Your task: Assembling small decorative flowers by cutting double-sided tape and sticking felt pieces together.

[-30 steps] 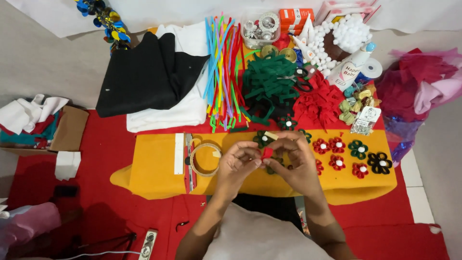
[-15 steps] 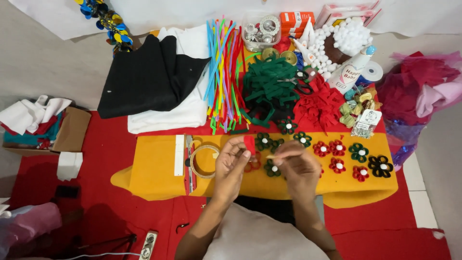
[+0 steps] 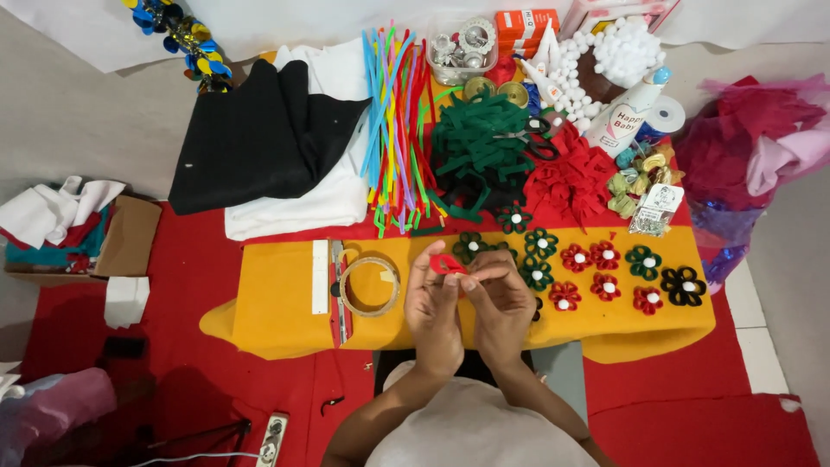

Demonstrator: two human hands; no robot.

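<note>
Small red felt piece (image 3: 446,264) pinched between fingertips of both hands, held just above the yellow felt sheet (image 3: 277,303). Left hand (image 3: 435,307) grips it from the left side, right hand (image 3: 500,304) from the right, fingers closed on it. Tape ring (image 3: 369,286) lies just left of the hands; finished green and red felt flowers (image 3: 605,281) lie to the right.

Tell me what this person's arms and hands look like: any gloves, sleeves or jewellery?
Both are bare: the left hand and the right hand wear no gloves, and I can make out no rings, watch or bracelets. The forearms are uncovered as far as they show. A pale grey top covers the body.
</note>
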